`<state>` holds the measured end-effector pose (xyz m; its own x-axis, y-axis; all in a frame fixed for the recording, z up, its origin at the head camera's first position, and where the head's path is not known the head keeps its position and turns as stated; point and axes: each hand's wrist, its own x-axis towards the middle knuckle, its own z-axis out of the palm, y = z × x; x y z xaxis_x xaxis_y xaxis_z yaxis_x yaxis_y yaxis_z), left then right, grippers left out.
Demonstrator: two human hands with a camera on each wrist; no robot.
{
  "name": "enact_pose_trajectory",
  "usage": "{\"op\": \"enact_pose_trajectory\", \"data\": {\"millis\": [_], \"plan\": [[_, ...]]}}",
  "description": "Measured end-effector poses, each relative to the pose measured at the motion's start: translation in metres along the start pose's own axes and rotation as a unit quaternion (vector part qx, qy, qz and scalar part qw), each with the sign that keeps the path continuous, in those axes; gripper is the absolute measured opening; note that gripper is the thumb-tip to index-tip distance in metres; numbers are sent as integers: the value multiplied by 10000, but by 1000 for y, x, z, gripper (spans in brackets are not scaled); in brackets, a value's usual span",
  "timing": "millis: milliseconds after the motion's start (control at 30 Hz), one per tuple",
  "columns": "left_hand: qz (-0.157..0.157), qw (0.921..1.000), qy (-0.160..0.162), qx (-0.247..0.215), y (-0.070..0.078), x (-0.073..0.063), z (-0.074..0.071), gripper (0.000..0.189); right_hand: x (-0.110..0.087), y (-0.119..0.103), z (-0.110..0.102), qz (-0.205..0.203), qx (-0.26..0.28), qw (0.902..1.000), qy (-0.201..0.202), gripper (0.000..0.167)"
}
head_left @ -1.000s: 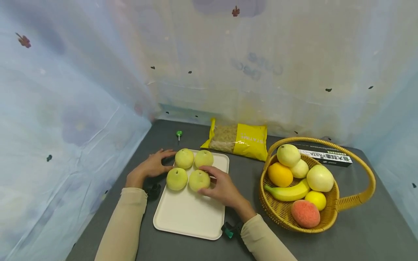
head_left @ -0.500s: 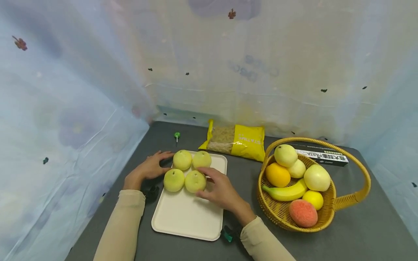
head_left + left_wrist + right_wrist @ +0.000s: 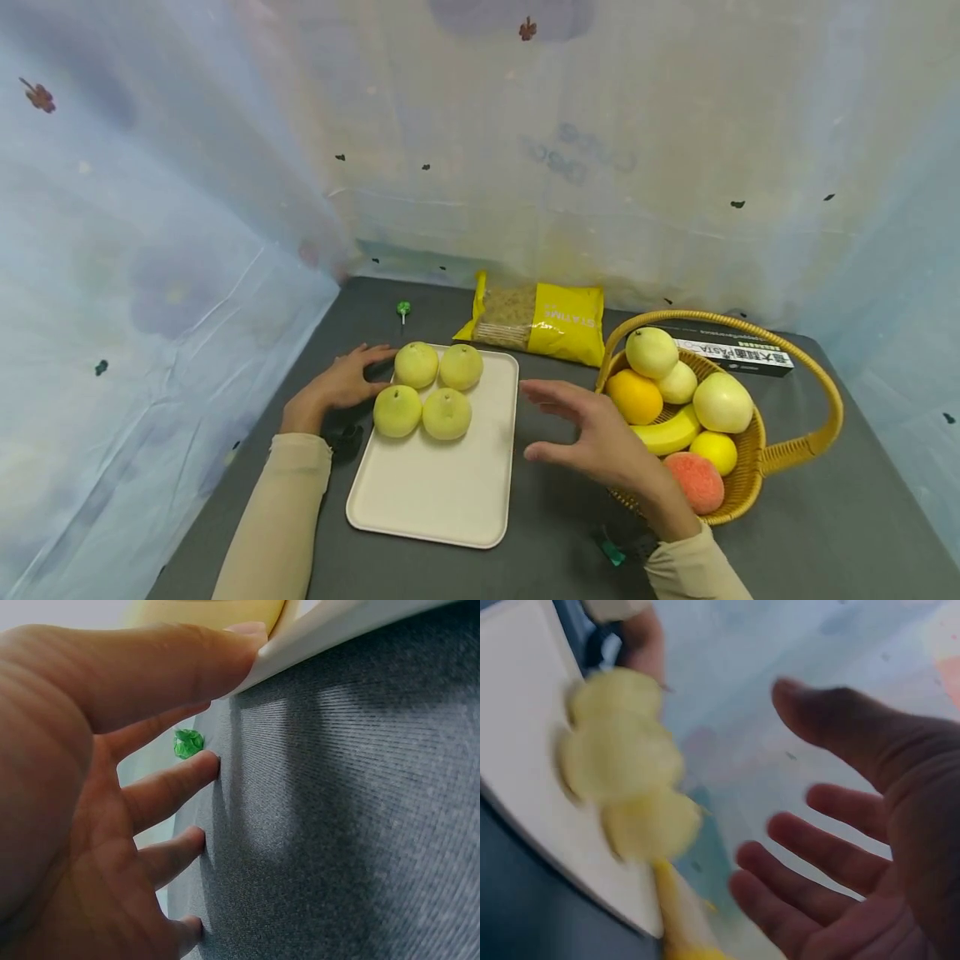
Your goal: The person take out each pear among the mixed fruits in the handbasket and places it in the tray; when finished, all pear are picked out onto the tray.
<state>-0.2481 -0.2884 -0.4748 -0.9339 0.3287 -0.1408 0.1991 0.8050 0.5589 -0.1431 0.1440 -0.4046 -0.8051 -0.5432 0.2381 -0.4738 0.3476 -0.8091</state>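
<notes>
Several round yellow-green pears [image 3: 447, 414] sit grouped in the back left part of a cream tray [image 3: 435, 500]. My left hand [image 3: 341, 385] rests at the tray's left edge. In the left wrist view its thumb [image 3: 187, 664] touches the tray's rim and the other fingertips meet the dark table. My right hand [image 3: 596, 433] hangs in the air between the tray and a wicker basket [image 3: 750, 487], fingers apart, nothing held. That hand hides part of the basket's near left side. In the right wrist view the pears [image 3: 622, 757] are blurred.
The basket holds a banana [image 3: 671, 431], an orange [image 3: 634, 397], a lemon [image 3: 715, 452], a peach [image 3: 697, 483] and more pale round fruit [image 3: 722, 402]. Behind lie a yellow pasta bag [image 3: 566, 321], a black pasta box [image 3: 738, 354] and a green lollipop [image 3: 403, 308].
My right hand has let go of the front right pear and moved right, off the tray towards the basket. The left hand and the pears stay about where they were.
</notes>
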Motion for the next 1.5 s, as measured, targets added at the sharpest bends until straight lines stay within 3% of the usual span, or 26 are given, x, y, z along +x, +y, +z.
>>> {"op": "enact_pose_trajectory", "data": {"millis": [167,300,533,733,967,1233,1500], "plan": [[-73,10000,-10,-21,1,0,2,69,-33,0,-47,311,-290,9991,96,69],[-52,10000,7,-23,0,1,1,69,-53,4,-78,458,-717,9955,427,64],[-46,10000,13,-67,1,0,1,68,-68,3,-115,512,-1397,9844,941,59],[-66,10000,-3,-55,2,-2,1,68,-64,1,-132,750,-1859,9717,1247,58],[-73,10000,-11,-45,1,0,2,68,-53,3,-147,1259,-2373,9555,1223,64],[-71,10000,-35,-50,4,-1,-1,70,-32,21,-152,1473,-2384,9537,1090,68],[-95,9999,-32,-45,1,0,1,68,-13,50,-149,1812,-2713,9423,749,83]]}}
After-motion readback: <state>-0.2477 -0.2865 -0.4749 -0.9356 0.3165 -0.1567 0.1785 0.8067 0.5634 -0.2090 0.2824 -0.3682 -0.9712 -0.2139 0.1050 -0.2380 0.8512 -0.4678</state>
